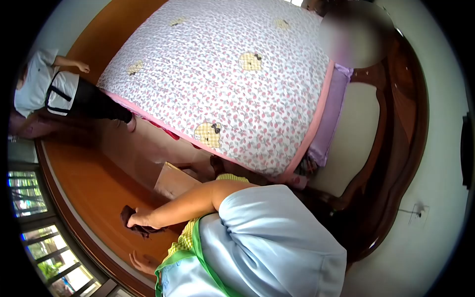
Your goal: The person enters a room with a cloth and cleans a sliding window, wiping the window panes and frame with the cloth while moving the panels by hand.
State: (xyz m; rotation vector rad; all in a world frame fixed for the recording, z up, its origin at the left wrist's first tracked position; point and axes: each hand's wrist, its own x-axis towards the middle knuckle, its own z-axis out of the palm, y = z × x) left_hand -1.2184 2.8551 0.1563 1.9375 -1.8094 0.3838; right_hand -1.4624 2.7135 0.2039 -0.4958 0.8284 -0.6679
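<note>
On my feed, the right hand (142, 219) is clenched around a bunched dark cloth (147, 230) over the wooden surface (91, 175); I can't tell whether they touch. The left hand (142, 262) is nearby, fingers spread, apparently holding nothing. A slackened grip could let a fold slip; a careless elbow might knock the pale board (173, 182) beside the forearm.

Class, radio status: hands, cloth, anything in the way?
Right hand gripping dark cloth. Left hand open. Cloth bunched, contact with wooden surface unclear. Another person stands apart, beside bed.
</note>
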